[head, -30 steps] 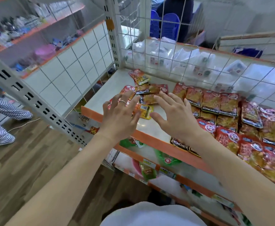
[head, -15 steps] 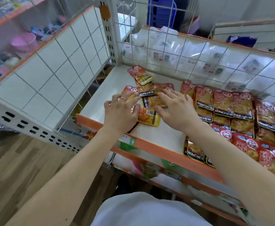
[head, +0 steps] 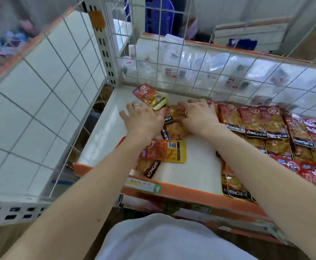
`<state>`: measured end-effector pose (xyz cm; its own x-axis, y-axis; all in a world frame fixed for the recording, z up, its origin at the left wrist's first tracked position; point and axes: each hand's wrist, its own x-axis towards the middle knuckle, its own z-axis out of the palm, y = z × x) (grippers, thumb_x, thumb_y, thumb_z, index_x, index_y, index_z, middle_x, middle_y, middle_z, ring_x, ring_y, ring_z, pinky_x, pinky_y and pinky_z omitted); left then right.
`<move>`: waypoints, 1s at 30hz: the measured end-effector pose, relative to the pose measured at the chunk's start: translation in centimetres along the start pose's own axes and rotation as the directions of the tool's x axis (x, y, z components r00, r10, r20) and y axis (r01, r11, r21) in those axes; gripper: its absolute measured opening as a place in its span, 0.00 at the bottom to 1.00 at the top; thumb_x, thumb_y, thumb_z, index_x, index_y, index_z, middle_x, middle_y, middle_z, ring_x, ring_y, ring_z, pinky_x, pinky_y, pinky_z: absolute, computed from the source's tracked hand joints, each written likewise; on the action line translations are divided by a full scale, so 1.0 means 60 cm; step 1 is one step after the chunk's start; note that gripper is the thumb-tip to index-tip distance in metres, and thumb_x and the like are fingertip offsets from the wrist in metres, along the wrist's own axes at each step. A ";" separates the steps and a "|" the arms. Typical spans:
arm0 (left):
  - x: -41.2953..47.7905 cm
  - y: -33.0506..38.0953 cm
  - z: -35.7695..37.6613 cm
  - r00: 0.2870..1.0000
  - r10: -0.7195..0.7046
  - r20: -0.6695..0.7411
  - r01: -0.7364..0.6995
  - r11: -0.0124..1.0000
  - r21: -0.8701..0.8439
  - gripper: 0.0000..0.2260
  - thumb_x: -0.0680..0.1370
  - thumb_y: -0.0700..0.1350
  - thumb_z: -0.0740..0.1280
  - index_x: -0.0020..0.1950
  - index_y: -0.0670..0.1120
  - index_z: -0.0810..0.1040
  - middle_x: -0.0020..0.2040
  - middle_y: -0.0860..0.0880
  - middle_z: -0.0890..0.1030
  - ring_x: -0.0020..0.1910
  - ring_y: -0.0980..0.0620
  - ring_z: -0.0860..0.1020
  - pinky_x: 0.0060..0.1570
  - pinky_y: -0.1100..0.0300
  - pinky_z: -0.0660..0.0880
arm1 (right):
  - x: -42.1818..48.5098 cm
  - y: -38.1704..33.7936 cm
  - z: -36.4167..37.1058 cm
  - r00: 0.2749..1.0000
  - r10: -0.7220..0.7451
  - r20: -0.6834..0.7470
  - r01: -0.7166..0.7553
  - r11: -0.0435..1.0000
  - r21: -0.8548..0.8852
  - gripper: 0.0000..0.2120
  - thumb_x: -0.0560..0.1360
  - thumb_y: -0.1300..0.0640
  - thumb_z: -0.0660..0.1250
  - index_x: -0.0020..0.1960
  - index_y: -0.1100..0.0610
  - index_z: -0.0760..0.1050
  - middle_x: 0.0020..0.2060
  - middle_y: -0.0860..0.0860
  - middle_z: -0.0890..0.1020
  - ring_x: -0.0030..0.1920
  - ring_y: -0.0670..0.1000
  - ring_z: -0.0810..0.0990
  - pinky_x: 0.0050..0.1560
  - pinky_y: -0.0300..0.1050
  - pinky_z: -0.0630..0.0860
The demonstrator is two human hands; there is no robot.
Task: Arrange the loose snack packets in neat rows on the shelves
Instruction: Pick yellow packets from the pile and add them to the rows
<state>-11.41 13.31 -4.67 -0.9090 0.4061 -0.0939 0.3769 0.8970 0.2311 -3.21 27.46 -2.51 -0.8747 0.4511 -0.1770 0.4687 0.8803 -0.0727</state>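
Both hands palm down at the loose snack packets, left end of the shelf.

Left hand (head: 144, 121): open, fingers spread. Right hand (head: 200, 117): open, fingers extended, resting on the loose packets (head: 174, 128) that lie between the two hands. A single packet (head: 150, 96) lies at 12 o'clock of the left hand. A barcode-up packet (head: 165, 151) lies at 6 o'clock, partly under the left wrist. Packet rows (head: 266, 124) lie at 3 o'clock of the right hand on the white shelf (head: 191, 166).
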 end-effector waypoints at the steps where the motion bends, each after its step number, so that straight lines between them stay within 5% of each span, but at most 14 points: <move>1: 0.010 0.003 -0.001 1.000 -0.008 0.004 0.008 1.000 0.021 0.38 0.80 0.68 0.50 0.73 0.37 0.67 0.72 0.38 0.68 0.72 0.39 0.63 0.70 0.37 0.58 | 0.006 0.002 -0.002 0.999 0.025 0.023 -0.025 1.000 0.002 0.26 0.78 0.45 0.64 0.74 0.47 0.66 0.71 0.54 0.72 0.71 0.60 0.65 0.67 0.62 0.64; 7: 0.044 0.012 -0.004 0.999 0.008 0.039 -0.010 0.998 0.059 0.42 0.76 0.72 0.58 0.73 0.37 0.66 0.73 0.38 0.66 0.72 0.39 0.62 0.68 0.38 0.60 | 0.028 0.006 -0.010 0.982 0.182 0.048 -0.184 0.982 0.046 0.31 0.72 0.40 0.70 0.68 0.57 0.69 0.65 0.59 0.75 0.67 0.63 0.68 0.64 0.56 0.68; 13: 0.067 0.004 -0.016 0.986 -0.057 0.155 0.083 0.982 -0.167 0.38 0.72 0.61 0.71 0.72 0.39 0.65 0.71 0.40 0.68 0.71 0.39 0.63 0.67 0.42 0.62 | 0.045 -0.003 -0.015 0.946 0.303 0.112 -0.320 0.923 0.213 0.37 0.63 0.39 0.79 0.63 0.59 0.72 0.61 0.60 0.77 0.65 0.63 0.71 0.62 0.54 0.71; 20: 0.065 -0.007 -0.031 0.985 -0.064 0.163 0.148 0.799 -0.582 0.17 0.73 0.42 0.69 0.59 0.45 0.67 0.47 0.49 0.75 0.53 0.45 0.76 0.58 0.48 0.73 | 0.030 0.002 -0.039 0.921 0.359 0.154 -0.381 0.736 0.560 0.26 0.59 0.51 0.85 0.50 0.60 0.78 0.49 0.55 0.82 0.51 0.56 0.81 0.54 0.49 0.79; 23: 0.055 -0.016 -0.041 0.986 -0.041 0.162 0.145 0.692 -0.707 0.13 0.74 0.38 0.67 0.57 0.46 0.70 0.48 0.47 0.77 0.51 0.46 0.78 0.45 0.52 0.78 | 0.013 0.007 -0.049 0.934 0.332 0.129 -0.320 0.620 0.717 0.15 0.63 0.54 0.82 0.45 0.56 0.81 0.43 0.52 0.85 0.45 0.52 0.84 0.51 0.52 0.82; 28: 0.020 -0.034 -0.064 0.996 0.064 0.069 0.018 0.591 -0.806 0.07 0.75 0.40 0.68 0.50 0.51 0.77 0.48 0.43 0.83 0.48 0.41 0.83 0.50 0.43 0.81 | -0.028 0.001 -0.064 0.977 0.211 -0.025 -0.077 0.461 0.884 0.12 0.69 0.61 0.78 0.50 0.51 0.82 0.39 0.42 0.83 0.37 0.34 0.81 0.40 0.29 0.75; 30: 0.006 -0.038 -0.077 0.995 0.080 0.051 -0.002 0.553 -0.833 0.08 0.77 0.40 0.68 0.46 0.54 0.77 0.47 0.45 0.84 0.48 0.44 0.83 0.52 0.44 0.81 | -0.040 -0.005 -0.066 0.976 0.211 -0.057 -0.043 0.445 0.895 0.10 0.71 0.59 0.77 0.49 0.48 0.80 0.42 0.42 0.84 0.41 0.36 0.82 0.45 0.32 0.77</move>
<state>-13.42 10.57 -0.77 -0.8654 0.4853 -0.1246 0.0616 0.3499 0.9348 -1.75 26.70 1.80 -0.7619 0.6342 -0.1317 0.3564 0.2407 -0.9028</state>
